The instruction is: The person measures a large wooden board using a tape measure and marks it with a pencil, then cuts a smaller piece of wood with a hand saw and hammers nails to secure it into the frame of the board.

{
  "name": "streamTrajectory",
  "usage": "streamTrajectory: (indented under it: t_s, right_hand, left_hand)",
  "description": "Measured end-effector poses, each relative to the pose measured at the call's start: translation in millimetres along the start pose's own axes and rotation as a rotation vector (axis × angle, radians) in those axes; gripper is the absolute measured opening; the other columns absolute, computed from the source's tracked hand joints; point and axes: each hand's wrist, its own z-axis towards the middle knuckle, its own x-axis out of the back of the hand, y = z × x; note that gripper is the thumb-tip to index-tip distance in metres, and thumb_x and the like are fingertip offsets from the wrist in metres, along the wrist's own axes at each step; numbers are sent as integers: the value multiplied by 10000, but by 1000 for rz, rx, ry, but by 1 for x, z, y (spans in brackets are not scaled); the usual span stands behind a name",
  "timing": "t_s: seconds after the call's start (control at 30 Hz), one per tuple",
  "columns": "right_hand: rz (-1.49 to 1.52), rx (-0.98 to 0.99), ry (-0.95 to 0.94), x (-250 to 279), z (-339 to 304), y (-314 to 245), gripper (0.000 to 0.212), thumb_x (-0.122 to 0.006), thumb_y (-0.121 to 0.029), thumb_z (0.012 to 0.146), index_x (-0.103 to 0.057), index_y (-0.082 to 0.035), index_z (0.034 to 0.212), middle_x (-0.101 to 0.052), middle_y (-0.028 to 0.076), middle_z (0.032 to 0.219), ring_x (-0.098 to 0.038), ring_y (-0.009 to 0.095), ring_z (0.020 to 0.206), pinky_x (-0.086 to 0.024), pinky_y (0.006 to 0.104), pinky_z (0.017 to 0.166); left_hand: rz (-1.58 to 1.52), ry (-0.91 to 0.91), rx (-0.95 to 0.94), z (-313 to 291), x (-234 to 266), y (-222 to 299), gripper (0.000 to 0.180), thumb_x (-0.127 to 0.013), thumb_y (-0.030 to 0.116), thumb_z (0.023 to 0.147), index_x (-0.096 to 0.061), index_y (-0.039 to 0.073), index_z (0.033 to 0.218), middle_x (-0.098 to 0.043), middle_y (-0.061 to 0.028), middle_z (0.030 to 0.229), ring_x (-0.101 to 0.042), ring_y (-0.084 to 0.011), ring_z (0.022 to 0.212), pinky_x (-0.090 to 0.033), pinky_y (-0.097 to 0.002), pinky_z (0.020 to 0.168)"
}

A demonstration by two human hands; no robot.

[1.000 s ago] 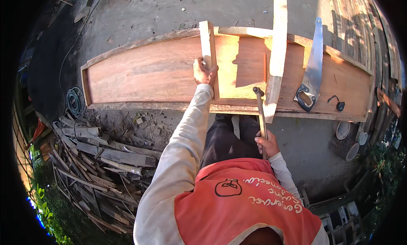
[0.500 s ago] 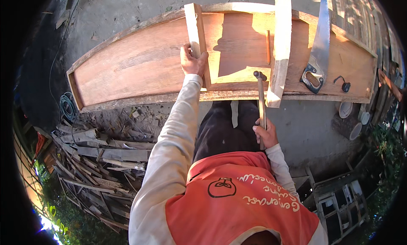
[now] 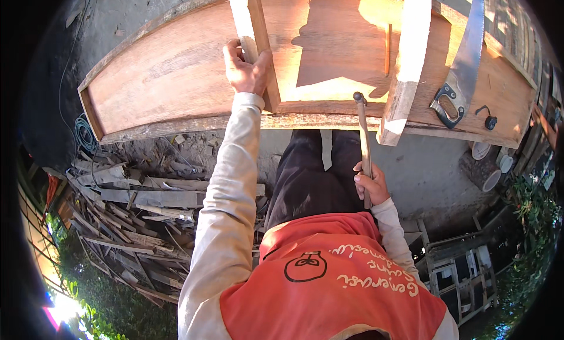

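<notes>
My left hand [image 3: 247,69] grips a short wooden crosspiece [image 3: 257,31] that stands across a long framed plywood panel [image 3: 170,69]. Thumb and fingers wrap its two sides near the middle. In my right hand [image 3: 372,184] is a hammer [image 3: 364,128], held by its wooden handle low in front of my legs, its head up beside the panel's near rail. Right of that, a thicker wooden beam [image 3: 408,64] lies across the frame and sticks out past the near edge. A thin orange-brown stick, perhaps a pencil [image 3: 387,49], rests on the plywood between the two crosspieces.
On the panel's right part lie a handsaw [image 3: 464,64] and a small black object with a hooked strap [image 3: 489,119]. A pile of scrap wood [image 3: 129,222] covers the ground at left, near a coiled hose or cable [image 3: 86,134]. A wooden frame [image 3: 461,269] stands at lower right.
The view has shifted closer to the panel. My left hand and the crosspiece appear slightly further left, the crosspiece more tilted. The hammer stays in my right hand.
</notes>
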Motion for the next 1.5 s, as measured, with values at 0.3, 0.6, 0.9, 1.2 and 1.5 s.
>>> streamTrajectory:
  t_s: [0.3,0.6,0.9,1.2,1.5]
  right_hand:
    - [329,-34,-173,11,8,-17,393,-643,-126,882,-512,21,1221,-459,17,582,-440,101,432,-398,260,395]
    - [272,-63,-149,41,7,-23,385,-634,-123,863,-527,13,1207,-482,22,576,-467,109,435,-397,257,402]
    - [289,-63,-143,74,19,-33,376,-644,-125,871,-536,7,1207,-490,17,581,-479,105,446,-404,256,409]
    - [242,-145,-170,109,30,-41,410,-663,-94,852,-550,6,1233,-501,12,584,-474,94,455,-406,248,421]
    - [332,-324,-248,113,46,-28,466,-655,-126,851,-545,17,1281,-502,24,574,-460,98,466,-378,257,428]
  left_hand:
    - [-69,-44,24,-1,-16,-8,559,-820,95,720,-488,65,1169,-553,-74,1012,-559,-156,862,-529,-332,779]
    - [-224,-92,-21,-20,-75,-9,608,-842,112,723,-470,49,1200,-553,-78,1017,-567,-183,917,-516,-346,846]
    - [-50,-95,32,-45,-137,-12,649,-850,118,705,-467,37,1223,-563,-99,1001,-581,-188,890,-519,-344,819]
    - [-153,-1,10,-28,-139,-12,590,-838,58,716,-489,29,1191,-554,-63,1018,-576,-149,882,-524,-301,780]
    - [30,200,185,-79,-14,-62,567,-679,-31,819,-408,14,1315,-551,-137,1204,-586,-230,1066,-521,-384,932]
